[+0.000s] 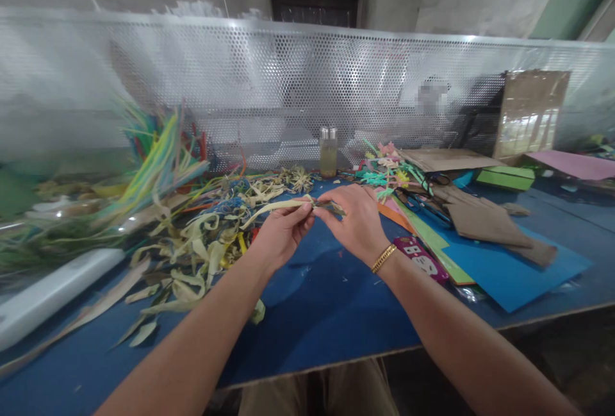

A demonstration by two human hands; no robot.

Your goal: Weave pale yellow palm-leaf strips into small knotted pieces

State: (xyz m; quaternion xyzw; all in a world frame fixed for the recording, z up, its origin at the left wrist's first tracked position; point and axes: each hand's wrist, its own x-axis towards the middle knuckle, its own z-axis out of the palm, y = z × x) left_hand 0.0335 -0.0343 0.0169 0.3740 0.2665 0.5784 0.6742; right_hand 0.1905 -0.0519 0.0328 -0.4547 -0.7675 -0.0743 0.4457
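Observation:
In the head view, a pale green-yellow leaf strip (269, 206) runs between my two hands above the blue tabletop (327, 313). My left hand (283, 233) is closed, its thumb and fingers pinching the strip. From the other side my right hand (355, 214), with a gold chain bracelet at the wrist, pinches the strip's end close to the left fingertips. The exact spot where the fingertips meet is small and partly hidden. Left of my hands lies a loose heap of similar curled pale strips (211, 249).
Bundled coloured strips (163, 147) and a white bar-shaped object (62, 294) are at left. A glass bottle (328, 152) stands before the perforated metal screen (269, 83). At right are a purple power strip (420, 259), blue paper (504, 281) and brown cardboard (490, 217).

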